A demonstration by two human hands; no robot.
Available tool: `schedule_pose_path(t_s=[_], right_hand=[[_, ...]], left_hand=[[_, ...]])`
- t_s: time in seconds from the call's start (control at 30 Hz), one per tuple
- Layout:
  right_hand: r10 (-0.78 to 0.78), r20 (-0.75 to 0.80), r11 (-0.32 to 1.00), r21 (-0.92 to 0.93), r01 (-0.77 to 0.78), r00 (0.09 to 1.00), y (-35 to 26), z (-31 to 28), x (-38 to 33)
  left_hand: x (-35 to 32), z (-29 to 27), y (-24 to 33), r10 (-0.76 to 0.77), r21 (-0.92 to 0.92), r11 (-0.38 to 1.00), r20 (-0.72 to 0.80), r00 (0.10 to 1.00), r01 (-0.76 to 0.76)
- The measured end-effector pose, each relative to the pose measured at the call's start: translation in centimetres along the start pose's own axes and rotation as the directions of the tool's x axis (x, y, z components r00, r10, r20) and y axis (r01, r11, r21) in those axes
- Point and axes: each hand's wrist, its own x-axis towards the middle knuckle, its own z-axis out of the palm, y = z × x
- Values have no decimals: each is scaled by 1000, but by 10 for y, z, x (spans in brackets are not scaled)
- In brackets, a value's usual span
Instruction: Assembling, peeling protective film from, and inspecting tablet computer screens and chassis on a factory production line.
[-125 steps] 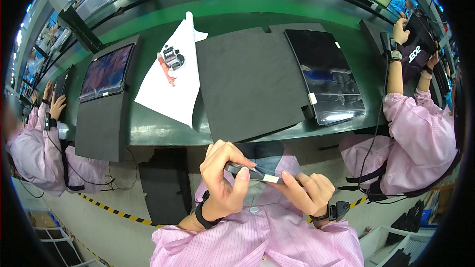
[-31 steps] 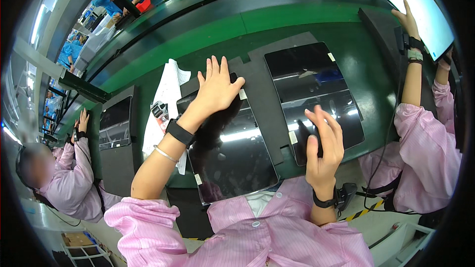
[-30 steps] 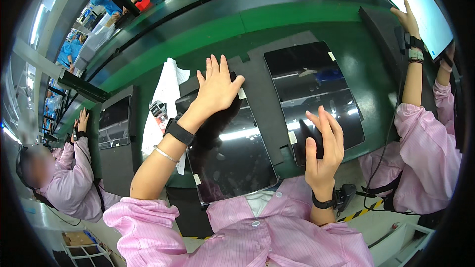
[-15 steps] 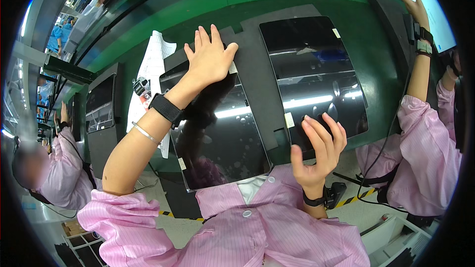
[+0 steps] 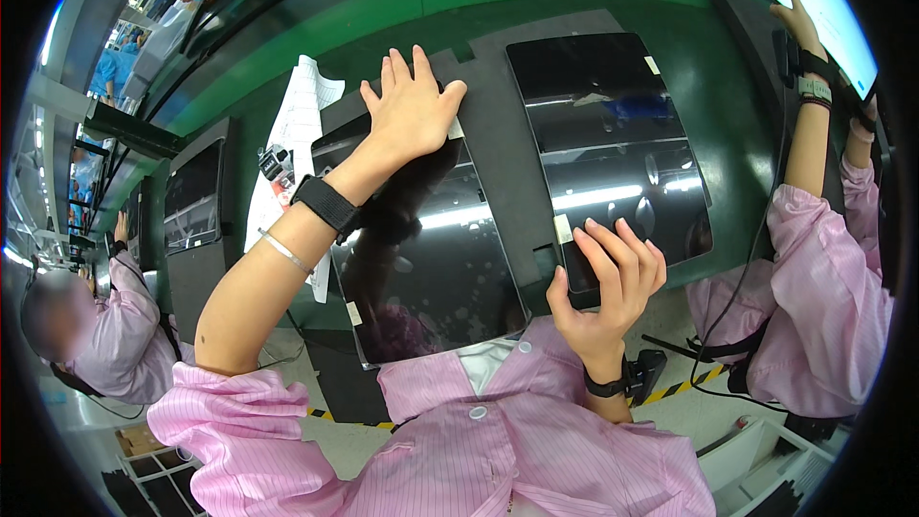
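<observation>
A glossy black flat screen panel (image 5: 431,268) lies before me, with pale tabs on its edges and spots on its surface. Over its far end, fingers spread, is my left hand (image 5: 410,117); it appears to rest there, though contact is hard to make out. To the right lies a second black panel (image 5: 613,124), crossed by a seam and light reflections. My right hand (image 5: 613,292) is at that panel's near edge, fingers apart and slightly bent, fingertips over the glass beside a pale tab (image 5: 563,228). Neither hand grips anything.
Dark grey mats (image 5: 488,101) lie under the panels on a green bench (image 5: 431,14). Left of me are crumpled white papers (image 5: 297,115) with a small metallic object (image 5: 276,165). Another dark panel (image 5: 194,196) lies further left. At right, a co-worker's hand (image 5: 802,19) touches a lit screen (image 5: 814,0).
My right hand has shifted slightly left, its thumb moving off the panel's edge. My left hand stays nearly in place. The co-worker's hand at the right has shifted on the screen.
</observation>
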Motion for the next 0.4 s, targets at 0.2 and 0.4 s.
schedule_pose_path(t_s=[0.2,0.4], right_hand=[[3,17,1000,17,-3,1000,1,-1,0],[-2,23,999,39,2,1000,1,0,0]], left_hand=[[0,-3,3,-80,-103,992,-5,997,79],[3,-2,0,-134,-160,978,22,991,136]])
